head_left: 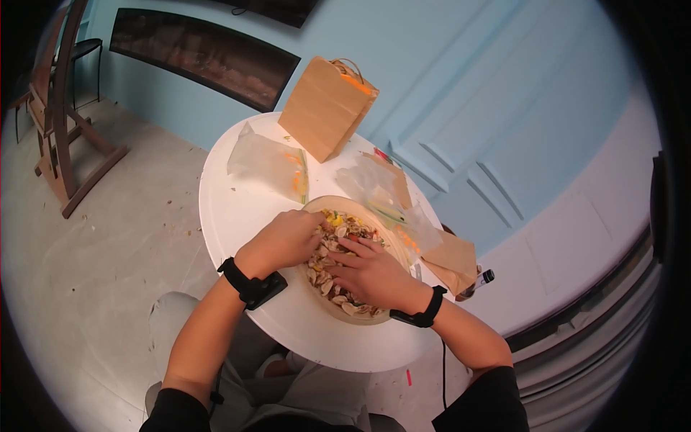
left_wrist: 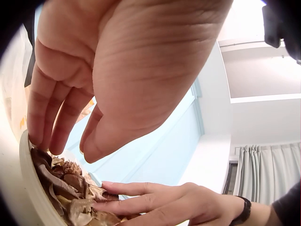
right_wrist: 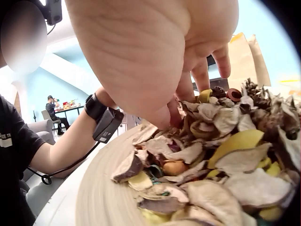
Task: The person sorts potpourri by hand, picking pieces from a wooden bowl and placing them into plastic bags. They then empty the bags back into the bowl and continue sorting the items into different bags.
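Note:
A round pale bowl (right_wrist: pixel 101 188) stands on the white table, filled with dried potpourri (head_left: pixel 325 279): curled brown and cream slices, yellow pieces and small cones. My left hand (head_left: pixel 284 237) reaches over the bowl's far left side. In the left wrist view its fingers (left_wrist: pixel 70 115) point down, loosely bent, with the tips at the pieces just inside the rim; nothing shows gripped between them. Palm down, my right hand (head_left: pixel 378 273) lies over the right part of the potpourri, its fingers spread and touching the pieces. The right thumb tip is partly hidden among the slices.
Beyond the bowl are a brown paper bag (head_left: pixel 327 108), a clear zip bag (head_left: pixel 266 165) with orange marks, and more crumpled plastic bags (head_left: pixel 367 183). Another brown paper bag (head_left: pixel 453 263) is at the right edge of the white table (head_left: pixel 230 209). A wooden easel (head_left: pixel 61 137) stands left.

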A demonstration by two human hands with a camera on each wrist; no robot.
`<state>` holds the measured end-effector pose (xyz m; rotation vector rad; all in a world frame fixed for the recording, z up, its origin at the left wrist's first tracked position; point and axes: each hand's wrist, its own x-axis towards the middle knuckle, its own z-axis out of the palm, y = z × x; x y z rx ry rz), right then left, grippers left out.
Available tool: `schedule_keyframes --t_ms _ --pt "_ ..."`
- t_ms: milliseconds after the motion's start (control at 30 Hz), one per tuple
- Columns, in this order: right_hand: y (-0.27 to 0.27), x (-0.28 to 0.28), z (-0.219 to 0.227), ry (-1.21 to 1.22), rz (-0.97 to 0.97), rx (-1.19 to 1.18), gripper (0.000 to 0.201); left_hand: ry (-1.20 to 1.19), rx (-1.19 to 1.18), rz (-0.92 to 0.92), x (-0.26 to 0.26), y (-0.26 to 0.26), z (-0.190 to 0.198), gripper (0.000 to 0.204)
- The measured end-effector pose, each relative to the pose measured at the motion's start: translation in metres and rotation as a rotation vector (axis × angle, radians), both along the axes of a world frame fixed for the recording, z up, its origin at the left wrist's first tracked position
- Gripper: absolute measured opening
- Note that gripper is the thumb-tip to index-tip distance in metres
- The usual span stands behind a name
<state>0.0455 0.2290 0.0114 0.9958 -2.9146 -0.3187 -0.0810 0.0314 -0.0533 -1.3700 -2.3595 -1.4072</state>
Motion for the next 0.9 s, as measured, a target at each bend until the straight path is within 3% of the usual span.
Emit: schedule_keyframes --t_ms 300,600,800,900 --pt "0.025 0.001 0.015 -0.09 -0.089 -0.12 0.032 0.004 0.065 -0.026 0.002 -0.002 -0.001 0.021" --pt "0.032 0.0 0.016 -0.022 -0.355 -0.144 0.062 0.019 0.062 -0.017 0.005 -0.004 0.002 0.022" --pt "0.042 -0.001 0.016 -0.088 -0.541 -0.213 0.058 0.02 0.028 -0.016 0.004 -0.005 0.004 0.023" --pt "0.048 -0.001 0.012 -0.034 -0.534 -0.191 0.056 0.013 0.008 -0.018 0.004 -0.005 0.004 0.023"
